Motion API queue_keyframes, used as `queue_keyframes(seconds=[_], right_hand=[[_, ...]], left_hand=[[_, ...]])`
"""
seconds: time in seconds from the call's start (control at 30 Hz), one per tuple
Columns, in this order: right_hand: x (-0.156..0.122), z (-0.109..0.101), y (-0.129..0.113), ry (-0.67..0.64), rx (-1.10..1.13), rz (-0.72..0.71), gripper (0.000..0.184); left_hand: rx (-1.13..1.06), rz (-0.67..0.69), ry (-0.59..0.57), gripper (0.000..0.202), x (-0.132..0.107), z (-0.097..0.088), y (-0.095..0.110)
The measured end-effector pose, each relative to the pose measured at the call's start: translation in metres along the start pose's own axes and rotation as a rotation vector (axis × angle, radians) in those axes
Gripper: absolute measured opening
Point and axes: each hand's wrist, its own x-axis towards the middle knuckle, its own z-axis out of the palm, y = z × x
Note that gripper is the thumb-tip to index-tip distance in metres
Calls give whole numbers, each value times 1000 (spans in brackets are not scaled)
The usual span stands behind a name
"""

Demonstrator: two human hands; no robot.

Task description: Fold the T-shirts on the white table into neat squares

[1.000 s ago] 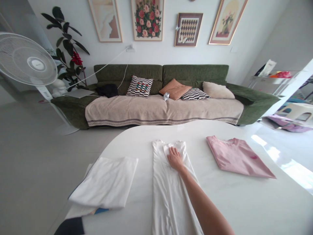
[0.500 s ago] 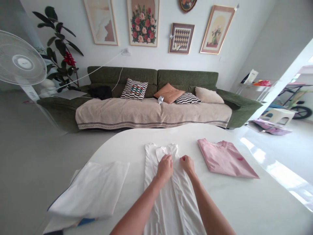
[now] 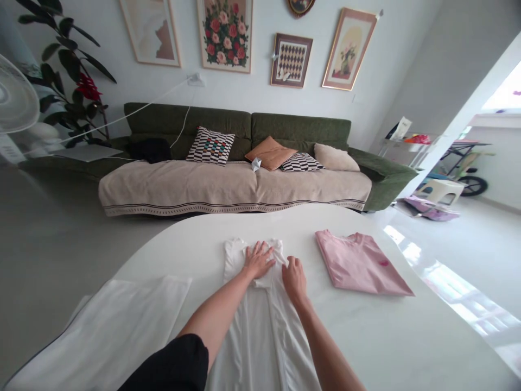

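A white shirt (image 3: pixel 256 326) lies in a long narrow strip down the table, its sides folded inward. My left hand (image 3: pixel 259 262) rests flat on its far end, fingers spread over the cloth. At the strip's right edge, my right hand (image 3: pixel 294 277) has its fingers curled together against the fabric; the fingertips are partly hidden. To the right lies a neatly folded pink T-shirt (image 3: pixel 362 263). Folded white cloth (image 3: pixel 134 320) sits on the left, partly covered by my left arm's black sleeve.
The white table (image 3: pixel 203 228) has a rounded far edge. Beyond it stands a green sofa (image 3: pixel 301 127) with a beige cover and several cushions. A fan (image 3: pixel 16 98) stands at the far left, near a leafy plant (image 3: pixel 69 60).
My left hand has opened from a closed grip and now presses flat on the shirt's far end. My right hand stays by the right edge. The view has shifted slightly right.
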Motion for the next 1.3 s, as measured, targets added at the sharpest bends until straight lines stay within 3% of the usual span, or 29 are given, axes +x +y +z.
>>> queue_keyframes(seconds=[0.13,0.23,0.3,0.4,0.47,0.57,0.63,0.7,0.87,0.93,1.0,1.17,1.3], right_hand=[[-58,3,2,-120,-64,-290,49],[-110,0,11,-180,-78,-281,51],[-142,-4,19,-181,-71,-281,52],[-180,-9,27,-188,-75,-299,52],[-197,-10,29,-193,-91,-299,52],[-207,-11,24,-199,-109,-280,54],[-210,-16,20,-207,-113,-264,54],[-218,-24,17,-233,-109,-271,56],[-273,-43,36,-365,-104,-471,82],[-296,-41,48,-325,-157,-480,90],[-309,-35,54,-224,-229,-440,85],[-298,-19,51,-12,-293,-398,66],[-289,-27,47,-49,-238,-443,56]], left_hand=[[-13,-33,-78,60,-3,-14,14],[-15,-49,-2,62,-32,-19,32],[-9,-52,86,60,-69,-16,44],[9,-115,164,58,-147,-5,57],[6,-110,140,58,-206,7,64],[3,55,27,64,-287,24,70],[28,160,-15,77,-327,33,70],[68,216,0,79,-354,38,63],[70,291,80,80,-375,35,32],[45,297,100,79,-378,33,23],[35,297,116,76,-379,32,22],[52,320,82,59,-372,24,30],[7,322,41,41,-368,8,33]])
